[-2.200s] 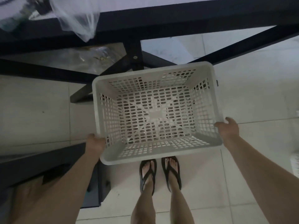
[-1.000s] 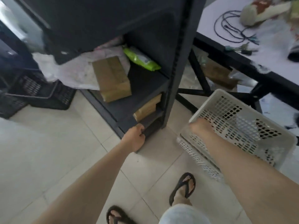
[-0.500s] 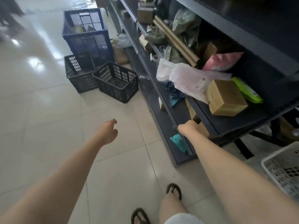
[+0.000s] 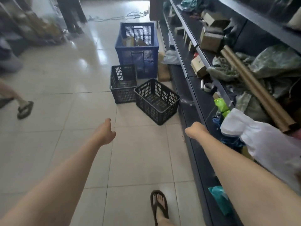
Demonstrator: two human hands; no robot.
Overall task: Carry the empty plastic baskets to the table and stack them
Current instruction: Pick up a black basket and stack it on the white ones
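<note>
Both our hands are empty. Our left hand [image 4: 105,132] hangs over the pale floor tiles [image 4: 65,111], fingers loosely curled, thumb sticking up, nothing in it. Our right hand [image 4: 194,130] is curled into a loose fist w/ nothing gripped, just beside the front edge of the dark metal shelving unit [image 4: 195,98]; can't tell if it touches.

Ahead on the floor, well apart from both hands, sit the empty plastic baskets: a black slotted plastic basket [image 4: 157,101] nearest us, turned at an angle, and a second black slotted plastic basket [image 4: 123,84] touching its left-rear corner. Behind them stands a taller blue slotted plastic crate [image 4: 137,49] w/ some cardboard pieces inside.

The shelves on our right hold small brown cardboard boxes [image 4: 211,38], long brown cardboard tubes [image 4: 254,87], a roll of tape [image 4: 209,87], a bright green packet [image 4: 221,105] and a crumpled white plastic bag [image 4: 260,137]. No readable writing or labels anywhere; too blurred.

Our foot in a black flip-flop [image 4: 159,206] is at bottom centre. Another person's sandalled foot [image 4: 24,109] shows at far left.
</note>
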